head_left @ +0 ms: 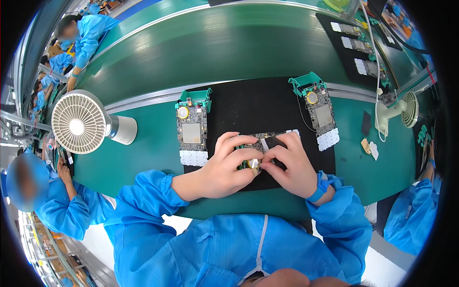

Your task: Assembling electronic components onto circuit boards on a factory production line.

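Observation:
In front of me a circuit board (258, 136) lies on the black mat, mostly covered by my hands. My left hand (230, 165) curls its fingers over the board's left side and grips it, close to a round, coin-like part (254, 163). My right hand (292, 165) is closed, thumb and forefinger pinched beside that round part; whatever is between the fingertips is too hidden to make out. A dark flat piece (273, 142) shows by the right fingers. Two similar boards with green plastic holders flank my hands: the left board (192, 133) and the right board (322, 115).
The black mat (248, 105) covers the green table (153, 158). A white fan (79, 122) stands left, a smaller fan (401, 110) right. Beyond runs a green conveyor belt (215, 48), with a black tray (334, 45) of boards at far right. A co-worker (62, 201) sits at left.

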Available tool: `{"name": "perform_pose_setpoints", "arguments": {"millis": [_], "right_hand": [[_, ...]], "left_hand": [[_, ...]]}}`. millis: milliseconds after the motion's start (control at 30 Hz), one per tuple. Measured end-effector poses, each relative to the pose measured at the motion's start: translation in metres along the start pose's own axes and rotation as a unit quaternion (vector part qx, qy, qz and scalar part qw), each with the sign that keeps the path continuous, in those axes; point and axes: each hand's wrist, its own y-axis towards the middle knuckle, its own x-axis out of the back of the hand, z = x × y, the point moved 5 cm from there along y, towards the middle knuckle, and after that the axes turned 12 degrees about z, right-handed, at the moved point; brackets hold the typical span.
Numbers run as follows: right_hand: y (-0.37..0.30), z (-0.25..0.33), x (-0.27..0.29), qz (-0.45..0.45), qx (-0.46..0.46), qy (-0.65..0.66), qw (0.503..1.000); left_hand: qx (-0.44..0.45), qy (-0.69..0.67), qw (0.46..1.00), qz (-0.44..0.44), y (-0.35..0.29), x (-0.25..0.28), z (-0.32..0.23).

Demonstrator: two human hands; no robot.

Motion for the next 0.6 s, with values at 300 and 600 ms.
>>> {"name": "perform_pose_setpoints", "arguments": {"millis": [300, 600], "right_hand": [[-0.001, 0.011, 0.003, -0.026, 0.051, -0.079, 0.995], [-0.014, 0.006, 0.000, -0.007, 0.059, 0.035, 0.998]], "left_hand": [[-0.012, 0.055, 0.998, 0.002, 0.000, -0.003, -0.003], [0.012, 0.053, 0.998, 0.029, 0.004, -0.003, -0.005]]}}
